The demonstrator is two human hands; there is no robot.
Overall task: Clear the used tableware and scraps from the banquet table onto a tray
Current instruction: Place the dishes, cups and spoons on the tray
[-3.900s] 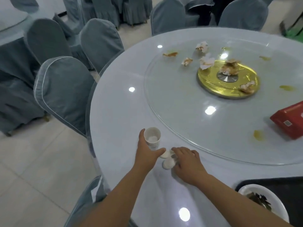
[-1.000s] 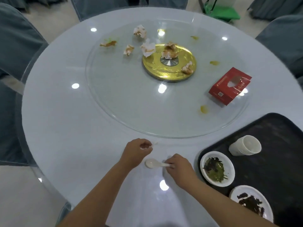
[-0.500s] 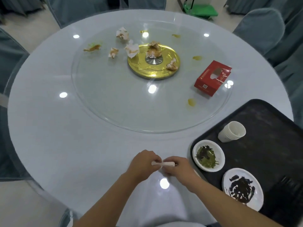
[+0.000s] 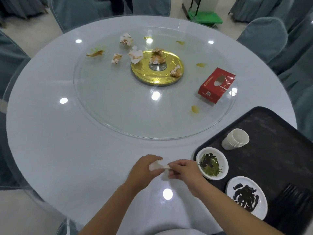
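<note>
I see a glossy white table (image 4: pixel 67 141) ringed by grey chairs (image 4: pixel 264 36), and just left of the tray (image 4: pixel 271 133) my left hand (image 4: pixel 144 170) and right hand (image 4: pixel 186 172) both pinch one small white spoon (image 4: pixel 155 165).

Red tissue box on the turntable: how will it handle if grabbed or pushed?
The red tissue box looks like thin cardboard with its top opened: probably light, and crushable if squeezed hard. Flat-sided, so unlikely to roll. On the smooth glass turntable a push would likely slide it.
</note>
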